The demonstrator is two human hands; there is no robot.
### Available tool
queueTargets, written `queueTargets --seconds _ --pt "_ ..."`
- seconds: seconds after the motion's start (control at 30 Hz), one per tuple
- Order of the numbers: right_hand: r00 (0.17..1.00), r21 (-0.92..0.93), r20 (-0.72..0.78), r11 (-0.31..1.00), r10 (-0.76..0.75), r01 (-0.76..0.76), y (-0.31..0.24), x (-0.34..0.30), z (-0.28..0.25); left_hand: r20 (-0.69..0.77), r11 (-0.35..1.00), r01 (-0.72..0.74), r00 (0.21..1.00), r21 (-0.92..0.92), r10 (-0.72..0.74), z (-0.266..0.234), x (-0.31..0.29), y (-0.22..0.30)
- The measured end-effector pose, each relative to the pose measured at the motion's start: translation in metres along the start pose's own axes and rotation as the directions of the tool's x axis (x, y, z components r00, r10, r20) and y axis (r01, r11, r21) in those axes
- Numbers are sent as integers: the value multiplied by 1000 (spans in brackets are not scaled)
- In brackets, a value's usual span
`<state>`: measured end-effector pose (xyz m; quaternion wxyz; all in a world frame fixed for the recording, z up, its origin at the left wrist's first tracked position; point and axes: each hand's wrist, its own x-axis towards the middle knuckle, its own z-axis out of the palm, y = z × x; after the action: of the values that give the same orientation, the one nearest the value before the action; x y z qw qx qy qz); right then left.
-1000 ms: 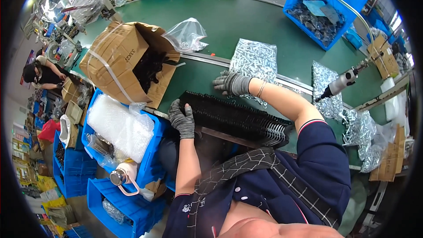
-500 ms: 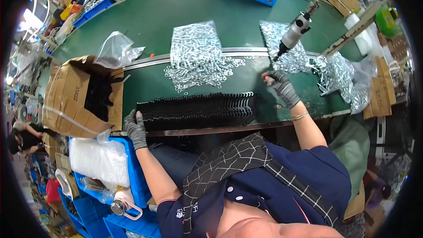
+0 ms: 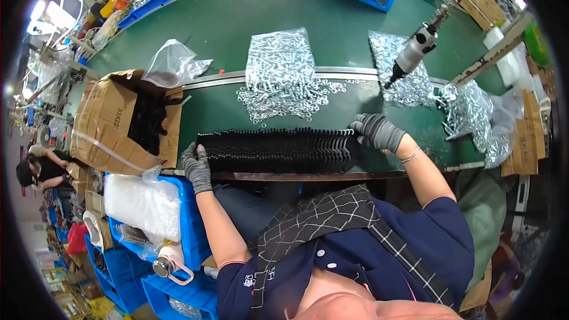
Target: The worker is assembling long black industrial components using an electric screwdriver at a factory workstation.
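A long row of thin black parts (image 3: 272,151), stacked side by side with pale edges showing at its right end, lies along the near edge of the green table. My left hand (image 3: 197,169), in a grey striped glove with bare fingertips, closes on the row's left end, thumb over the near side. At the opposite end is my right hand (image 3: 380,133), gloved alike; its fingers are bent but apart, the fingertips at the row's upper right corner. Its thumb is partly hidden below the palm. Beyond the row sits a heap of silvery screws (image 3: 280,65) with loose washers (image 3: 278,109) spilling from it.
A cardboard box (image 3: 106,121) of black parts stands open at the left. A power screwdriver (image 3: 414,53) hangs over a bag of metal parts (image 3: 409,86). More bagged screws (image 3: 468,109) lie right. Blue crates (image 3: 189,219) stand below the table's left side; another person (image 3: 44,169) is far left.
My right hand has moved down and left to the row's right end. The left hand stays at the left end. The whole view has shifted slightly.
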<state>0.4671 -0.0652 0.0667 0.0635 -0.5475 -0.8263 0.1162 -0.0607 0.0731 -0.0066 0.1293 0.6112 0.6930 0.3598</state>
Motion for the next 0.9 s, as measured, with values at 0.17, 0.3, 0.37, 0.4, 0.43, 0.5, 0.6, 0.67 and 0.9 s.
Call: queueTargets --seconds 0.17,0.3,0.37,0.4,0.43,0.5,0.6,0.67,0.9 --pt "965 201 259 976 27 -81 -1 10 -34 -44 986 -4 999 -167 -4 5 -3 -7" --pt "955 787 189 547 227 -286 0 -6 3 -37 994 -44 998 -95 41 5 -2 -16" --pt "928 932 181 245 325 -268 -6 -12 14 -10 997 -16 1000 -73 15 2 -2 -16" --pt "919 957 192 140 344 -252 -14 -12 10 3 998 1 1000 -59 0 0 -1 -13" --pt "909 972 205 34 362 -233 -21 -10 5 9 999 6 1000 -54 -6 -2 0 -10" --pt "896 973 229 -78 381 -215 -24 -9 7 48 993 89 995 -78 -85 -6 2 1" --pt "879 945 317 -37 355 -325 -24 -4 14 88 987 147 986 -57 -142 -9 6 12" --pt "874 934 333 7 354 -358 -25 4 10 114 985 171 979 -7 -170 -10 7 14" --pt "936 833 69 496 344 -244 -52 36 -1 123 988 122 986 -96 -110 -8 5 22"
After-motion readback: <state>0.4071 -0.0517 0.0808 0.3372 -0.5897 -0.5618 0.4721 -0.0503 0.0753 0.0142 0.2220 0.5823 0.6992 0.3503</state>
